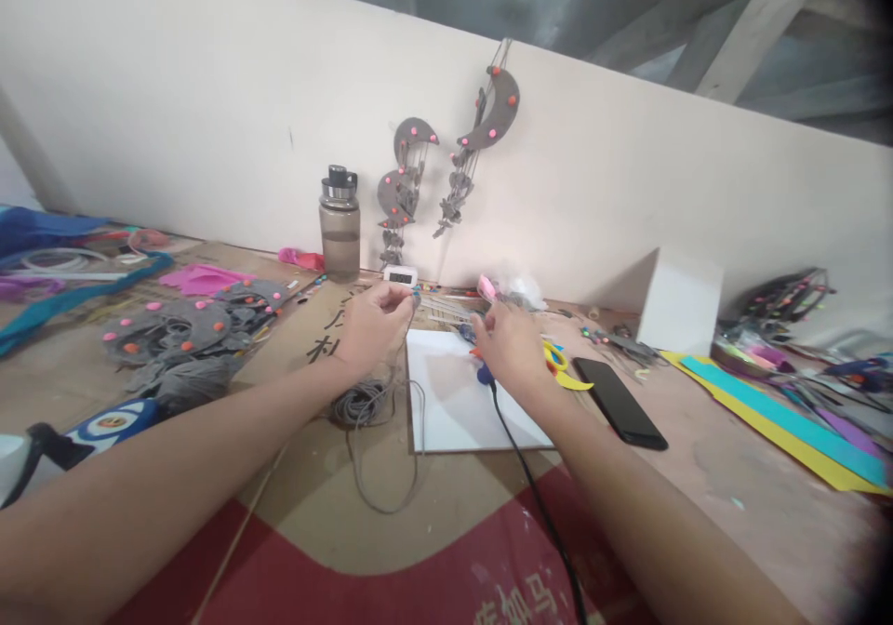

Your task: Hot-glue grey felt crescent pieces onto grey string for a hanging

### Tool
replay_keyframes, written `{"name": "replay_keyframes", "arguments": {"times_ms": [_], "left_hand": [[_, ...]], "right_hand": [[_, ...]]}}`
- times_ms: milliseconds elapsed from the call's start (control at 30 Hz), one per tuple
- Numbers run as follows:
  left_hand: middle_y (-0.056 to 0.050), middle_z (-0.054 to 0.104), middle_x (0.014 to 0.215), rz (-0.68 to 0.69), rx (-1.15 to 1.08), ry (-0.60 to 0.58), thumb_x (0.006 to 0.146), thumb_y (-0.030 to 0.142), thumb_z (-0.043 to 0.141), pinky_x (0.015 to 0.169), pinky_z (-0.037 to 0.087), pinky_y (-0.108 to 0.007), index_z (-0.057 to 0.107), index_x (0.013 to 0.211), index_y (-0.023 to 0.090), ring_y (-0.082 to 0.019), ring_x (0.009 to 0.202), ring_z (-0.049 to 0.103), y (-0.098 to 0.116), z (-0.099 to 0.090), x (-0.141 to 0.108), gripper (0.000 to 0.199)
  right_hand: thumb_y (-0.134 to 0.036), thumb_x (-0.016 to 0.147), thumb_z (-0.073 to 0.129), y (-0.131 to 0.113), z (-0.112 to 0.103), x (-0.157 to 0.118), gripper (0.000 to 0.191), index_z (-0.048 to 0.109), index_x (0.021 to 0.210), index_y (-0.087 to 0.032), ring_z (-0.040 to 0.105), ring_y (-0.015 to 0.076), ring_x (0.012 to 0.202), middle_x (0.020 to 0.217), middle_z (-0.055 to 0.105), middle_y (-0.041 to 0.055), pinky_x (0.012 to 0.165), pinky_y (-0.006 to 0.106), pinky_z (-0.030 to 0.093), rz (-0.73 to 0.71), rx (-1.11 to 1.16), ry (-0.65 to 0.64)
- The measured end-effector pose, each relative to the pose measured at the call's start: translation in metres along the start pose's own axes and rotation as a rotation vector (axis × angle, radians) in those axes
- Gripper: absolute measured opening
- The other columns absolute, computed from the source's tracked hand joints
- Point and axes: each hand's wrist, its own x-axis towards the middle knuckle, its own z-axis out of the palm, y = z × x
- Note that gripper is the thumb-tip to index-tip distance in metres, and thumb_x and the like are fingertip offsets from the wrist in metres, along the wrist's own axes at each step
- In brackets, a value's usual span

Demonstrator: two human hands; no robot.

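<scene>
My left hand (377, 325) is closed in a pinch on a thin grey cord, with a small blue bit, perhaps a bead, at the fingertips. The cord hangs down toward a loose grey cord coil (363, 404) on the cardboard. Over the far part of a white board (453, 411) hovers my right hand (514, 344), its thumb and bent fingers slightly apart. Below it lies a blue-ended tool (485, 375) with a black cable, mostly hidden by the hand. Yellow-handled scissors (556, 357) are beside the right wrist.
A black phone (619, 404) lies at right, near yellow and turquoise sheets (774, 411). A water bottle (340, 225) and small white digital display (400, 276) stand by the wall. Grey felt pieces with pom-poms (174, 327) lie left; grey moon-shaped hangings (499, 109) hang behind.
</scene>
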Motion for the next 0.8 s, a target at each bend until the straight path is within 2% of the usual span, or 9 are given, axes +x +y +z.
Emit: {"name": "replay_keyframes", "arguments": {"times_ms": [100,167,267,333,400,500,667,800], "left_hand": [[-0.002,0.071,0.078,0.048,0.058,-0.024,0.076,0.024,0.068,0.076,0.051,-0.030,0.069,0.079,0.019,-0.016,0.072,0.064,0.001,-0.003,-0.001,0.006],[-0.002,0.072,0.080,0.090,0.068,-0.018,0.074,0.021,0.069,0.079,0.050,-0.029,0.071,0.079,0.020,-0.017,0.075,0.064,0.000,-0.006,-0.001,0.005],[-0.001,0.071,0.080,0.105,0.032,0.004,0.070,0.017,0.073,0.082,0.048,-0.027,0.074,0.077,0.023,-0.018,0.081,0.063,0.001,-0.008,0.000,0.009],[-0.001,0.070,0.078,0.050,-0.013,0.003,0.068,0.017,0.075,0.082,0.049,-0.026,0.074,0.075,0.023,-0.018,0.080,0.063,0.003,-0.007,-0.001,0.009],[-0.001,0.070,0.076,-0.037,-0.081,-0.016,0.068,0.020,0.076,0.080,0.051,-0.027,0.073,0.073,0.021,-0.017,0.077,0.063,0.006,-0.004,-0.002,0.006],[-0.003,0.071,0.078,-0.172,-0.248,-0.062,0.070,0.027,0.077,0.079,0.055,-0.030,0.071,0.074,0.018,-0.017,0.076,0.064,0.007,0.003,-0.004,0.011],[-0.005,0.072,0.084,-0.317,-0.402,-0.122,0.067,0.033,0.082,0.084,0.058,-0.037,0.071,0.080,0.014,-0.018,0.078,0.068,0.002,0.008,-0.008,0.025],[-0.005,0.071,0.085,-0.354,-0.433,-0.143,0.066,0.033,0.083,0.083,0.059,-0.036,0.071,0.079,0.014,-0.016,0.077,0.068,0.003,0.009,-0.011,0.026]], "right_hand": [[-0.037,0.089,0.051,-0.029,0.010,0.001,0.018,0.050,0.084,-0.020,0.060,0.0214,0.087,0.087,0.065,0.0067,0.084,0.037,0.046,0.005,0.511,0.025],[-0.041,0.084,0.057,-0.050,0.022,0.001,0.022,0.048,0.088,-0.021,0.060,0.0187,0.084,0.087,0.063,0.0034,0.081,0.034,0.047,0.088,0.849,-0.062],[-0.038,0.081,0.059,-0.073,0.040,-0.002,0.026,0.042,0.094,-0.024,0.058,0.0136,0.070,0.080,0.060,-0.0024,0.072,0.030,0.049,0.256,1.304,-0.227],[-0.036,0.079,0.060,-0.079,0.048,-0.004,0.027,0.042,0.095,-0.025,0.053,0.0107,0.062,0.075,0.056,-0.0060,0.065,0.027,0.049,0.300,1.468,-0.231],[-0.036,0.078,0.062,-0.076,0.051,-0.007,0.024,0.047,0.092,-0.024,0.049,0.0095,0.061,0.073,0.051,-0.0065,0.057,0.022,0.045,0.303,1.484,-0.168],[-0.039,0.079,0.061,-0.066,0.052,-0.007,0.019,0.053,0.084,-0.022,0.046,0.0100,0.064,0.075,0.051,-0.0042,0.053,0.020,0.039,0.273,1.365,-0.086],[-0.037,0.080,0.061,-0.056,0.050,-0.004,0.017,0.058,0.081,-0.020,0.046,0.0118,0.068,0.073,0.053,-0.0032,0.064,0.026,0.041,0.207,1.202,0.046],[-0.034,0.079,0.061,-0.056,0.050,-0.004,0.015,0.058,0.080,-0.019,0.048,0.0126,0.069,0.074,0.055,-0.0029,0.070,0.028,0.041,0.205,1.188,0.087]]}}
